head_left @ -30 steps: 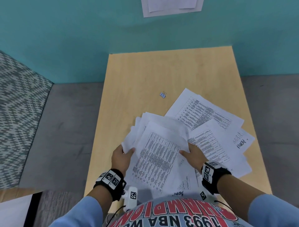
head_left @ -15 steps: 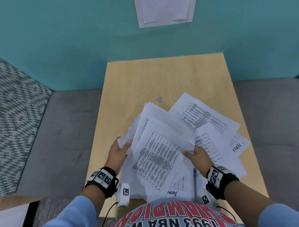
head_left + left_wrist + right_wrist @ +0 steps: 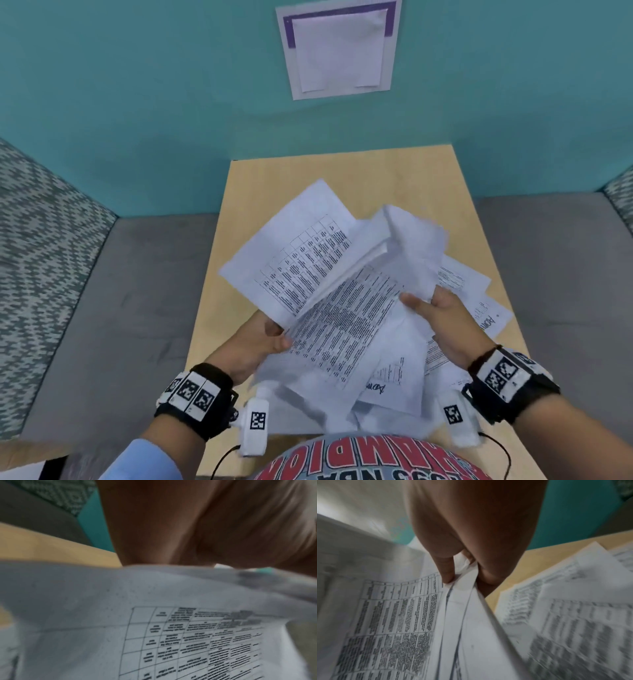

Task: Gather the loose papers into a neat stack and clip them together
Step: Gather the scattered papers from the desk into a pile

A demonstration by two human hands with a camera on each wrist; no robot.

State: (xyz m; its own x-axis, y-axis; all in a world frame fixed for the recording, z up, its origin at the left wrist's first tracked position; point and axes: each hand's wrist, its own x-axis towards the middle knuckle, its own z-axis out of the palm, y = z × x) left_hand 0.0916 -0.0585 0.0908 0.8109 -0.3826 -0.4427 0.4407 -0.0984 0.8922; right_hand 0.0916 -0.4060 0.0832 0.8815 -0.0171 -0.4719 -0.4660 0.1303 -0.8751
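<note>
A ragged bundle of printed papers is lifted off the wooden table, its sheets fanned and misaligned. My left hand grips the bundle's lower left edge, thumb on top. My right hand pinches the bundle's right edge; in the right wrist view the thumb presses on the papers with fingers beneath. The left wrist view shows a tabled sheet just under the palm. More loose sheets lie on the table at the right. The binder clip is hidden behind the raised papers.
The table backs onto a teal wall with a paper notice pinned up. Grey carpet lies on both sides of the table. Bare wood shows at the table's far end and left strip.
Both hands have lifted the gathered bundle up off the table and tilted it; the sheets have fanned out. The camera has tipped up, and the raised papers now cover the small clip.
</note>
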